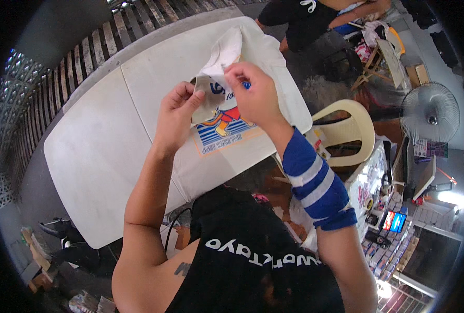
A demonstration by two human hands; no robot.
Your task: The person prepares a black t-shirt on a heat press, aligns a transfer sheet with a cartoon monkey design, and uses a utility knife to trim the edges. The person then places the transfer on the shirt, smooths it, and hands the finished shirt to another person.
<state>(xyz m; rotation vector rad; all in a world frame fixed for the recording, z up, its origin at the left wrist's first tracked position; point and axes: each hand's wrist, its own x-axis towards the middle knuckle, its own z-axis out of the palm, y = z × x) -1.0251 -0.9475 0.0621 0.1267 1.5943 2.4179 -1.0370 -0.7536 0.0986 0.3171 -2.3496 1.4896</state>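
A white printed shirt [239, 136] lies over the right part of a white folding table [99, 133]. Its print has a cartoon figure in red shorts, blue stripes and lettering. Part of the fabric is lifted off the tabletop, and its greyish-beige underside shows at my left hand. My left hand [177, 117] pinches that raised edge between thumb and fingers. Just to the right, my right hand [255, 96] is closed in a pinch on the white fabric, its fingertips partly covering the print. A blue sleeve with white bands [315, 180] covers my right forearm.
Past the table's far right corner stands a person in black shorts [310, 23]. To the right are a cream plastic chair [365, 133], a standing fan [430, 112] and a cluttered workbench with a small lit screen [394, 221]. A slatted wooden barrier [104, 44] runs along the far left.
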